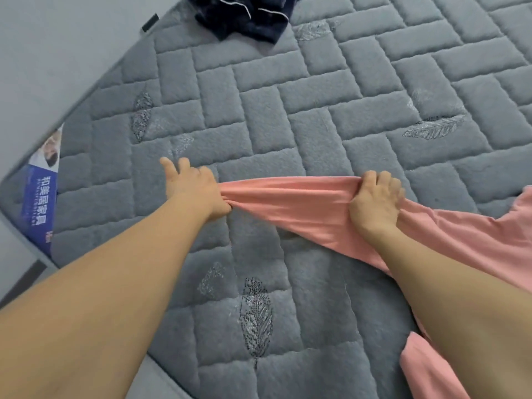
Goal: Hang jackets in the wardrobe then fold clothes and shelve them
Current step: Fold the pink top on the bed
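Both hands — left hand (pixel 195 188), right hand (pixel 374 200) — gripped the pink garment (pixel 302 203) taut over the grey mattress (pixel 288 110); its left edge lay near, a dark garment (pixel 244 15) far off.

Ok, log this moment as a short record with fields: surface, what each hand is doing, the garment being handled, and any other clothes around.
surface: grey quilted mattress with leaf patterns
left hand: left hand grips one end of the pink garment, index finger sticking out
right hand: right hand grips the same garment further along
garment in hand: pink garment, stretched taut between the hands, the rest trailing off to the right
other clothes: dark navy garment crumpled at the far edge of the mattress
folding: not yet folded
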`<state>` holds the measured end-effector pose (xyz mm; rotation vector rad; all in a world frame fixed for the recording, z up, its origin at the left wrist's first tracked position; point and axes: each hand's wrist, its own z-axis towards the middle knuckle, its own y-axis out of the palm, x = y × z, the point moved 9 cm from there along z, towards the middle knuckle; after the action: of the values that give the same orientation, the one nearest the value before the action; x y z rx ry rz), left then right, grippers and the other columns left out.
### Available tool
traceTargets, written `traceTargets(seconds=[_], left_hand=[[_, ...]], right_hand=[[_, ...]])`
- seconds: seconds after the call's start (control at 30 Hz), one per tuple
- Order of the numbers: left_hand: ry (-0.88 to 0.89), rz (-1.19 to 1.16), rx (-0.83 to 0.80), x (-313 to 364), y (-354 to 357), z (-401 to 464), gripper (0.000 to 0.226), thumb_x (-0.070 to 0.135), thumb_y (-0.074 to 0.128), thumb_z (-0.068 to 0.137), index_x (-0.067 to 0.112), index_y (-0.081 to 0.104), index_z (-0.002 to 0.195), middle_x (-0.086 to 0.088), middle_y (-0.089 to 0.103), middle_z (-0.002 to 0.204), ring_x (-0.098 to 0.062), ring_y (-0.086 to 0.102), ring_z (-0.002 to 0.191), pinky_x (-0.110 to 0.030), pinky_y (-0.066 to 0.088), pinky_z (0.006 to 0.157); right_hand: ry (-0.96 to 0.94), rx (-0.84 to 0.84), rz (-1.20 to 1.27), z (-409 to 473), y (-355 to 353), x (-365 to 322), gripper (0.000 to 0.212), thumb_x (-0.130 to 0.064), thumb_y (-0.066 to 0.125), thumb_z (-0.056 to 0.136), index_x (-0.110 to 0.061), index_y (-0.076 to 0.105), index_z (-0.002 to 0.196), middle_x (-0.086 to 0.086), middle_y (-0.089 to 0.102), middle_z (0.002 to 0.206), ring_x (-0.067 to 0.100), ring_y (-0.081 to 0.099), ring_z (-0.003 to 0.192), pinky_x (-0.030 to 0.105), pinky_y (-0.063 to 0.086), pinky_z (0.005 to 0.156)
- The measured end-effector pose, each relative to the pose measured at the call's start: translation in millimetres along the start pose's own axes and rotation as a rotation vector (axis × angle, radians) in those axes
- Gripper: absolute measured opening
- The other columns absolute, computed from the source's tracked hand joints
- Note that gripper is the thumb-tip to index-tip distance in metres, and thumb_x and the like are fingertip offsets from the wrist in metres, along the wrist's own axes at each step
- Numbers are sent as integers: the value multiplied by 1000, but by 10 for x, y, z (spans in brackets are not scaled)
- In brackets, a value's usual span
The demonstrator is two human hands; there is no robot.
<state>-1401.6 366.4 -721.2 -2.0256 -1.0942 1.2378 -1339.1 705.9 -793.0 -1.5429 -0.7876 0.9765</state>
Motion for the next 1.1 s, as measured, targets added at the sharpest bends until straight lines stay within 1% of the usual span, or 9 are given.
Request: traceTargets(seconds=[0.1,0.2,0.33,0.5,0.7,0.8,0.9,1.0,1.1], left_hand=[[-41,-15,-29,61,277,89,92,64,52,74,16,24,147,-12,22,151,-33,10,145,-82,-8,102],[55,-232,-96,436,615,93,100,56,53,76,26,0,155,-5,-17,162,-31,-21,148,-81,-14,98],[136,-595,-111,836,994,-6,83,57,38,87,40,-8,154,6,-29,160,-22,-30,145,-71,-10,111],[139,-598,-139,897,1339,42,80,67,23,86,49,-29,144,9,-42,153,-15,-47,133,-71,-20,103],[117,-555,-63,923,1342,47,74,60,22,93,50,-39,134,4,-35,156,-20,-42,136,-74,-14,106],[110,-523,136,830,1113,-60,74,35,40,96,43,-5,154,-1,-3,165,-26,-10,150,-73,5,111],[160,-329,277,673,987,-188,66,20,51,91,25,31,154,-3,26,161,-31,19,148,-71,13,111],[99,-138,165,522,1093,-236,65,15,33,96,22,16,158,-1,8,166,-31,4,151,-74,-3,109],[31,54,44,624,1094,-257,67,11,16,93,13,-1,158,-4,-10,165,-30,-13,150,-72,-10,110]], right_hand=[[-90,17,38,-136,168,-128,51,-29,45,95,-17,35,144,12,31,145,31,26,135,44,7,115],[-328,-86,-29,-335,447,-417,70,-53,36,96,-24,15,156,7,11,163,26,5,150,43,-13,120],[-351,-129,-92,-368,687,-407,69,-60,22,95,-29,17,156,2,11,164,23,4,151,47,-9,121],[-351,-67,-28,-340,696,-414,62,-52,28,96,-26,33,151,4,25,161,26,16,149,50,4,121],[-368,20,123,-324,639,-400,33,-44,36,97,-19,54,108,4,41,151,28,27,145,52,10,120],[-374,8,142,-335,608,-413,29,-41,38,98,-18,55,101,4,43,148,27,28,143,50,10,119],[-295,-23,223,-150,474,-387,19,-36,49,98,-20,58,104,-1,45,142,24,32,136,43,12,115],[-359,-16,275,31,263,-621,16,-34,52,96,-24,59,106,-3,47,137,23,40,127,43,16,107],[-471,-91,138,-177,324,-694,36,-30,48,98,-28,49,133,-2,31,155,19,23,144,46,1,117]])
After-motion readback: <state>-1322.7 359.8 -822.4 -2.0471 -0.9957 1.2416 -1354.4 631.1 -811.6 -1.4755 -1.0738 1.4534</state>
